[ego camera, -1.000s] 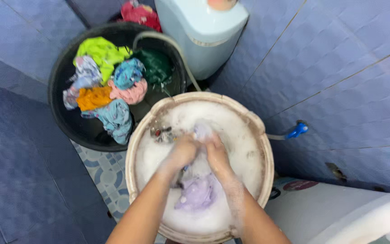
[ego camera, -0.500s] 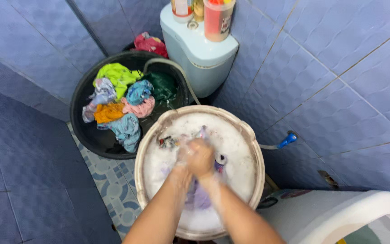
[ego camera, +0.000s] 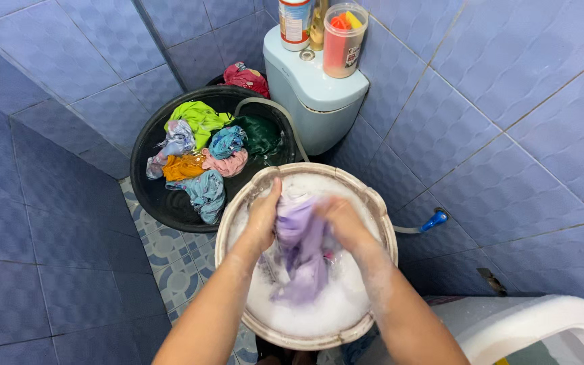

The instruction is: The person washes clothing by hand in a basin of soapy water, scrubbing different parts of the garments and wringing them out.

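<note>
A pale lilac garment (ego camera: 303, 250) hangs wet above a cream round tub (ego camera: 374, 203) full of white suds. My left hand (ego camera: 262, 217) grips its left upper edge and my right hand (ego camera: 341, 223) grips its right upper edge, with the cloth stretched between them and its lower part trailing into the foam. Both hands and forearms are covered in soap.
A black basin (ego camera: 149, 196) behind the tub holds several wrung coloured clothes and a hose. A pale blue toilet tank (ego camera: 315, 94) with bottles and a cup on top stands against blue tiled walls. A blue tap (ego camera: 435, 219) sticks out at right; a white rim (ego camera: 542, 318) sits lower right.
My hands were pressed together rubbing the cloth in the suds; now they have parted and lifted the lilac garment up out of the foam. The camera has tilted upward.
</note>
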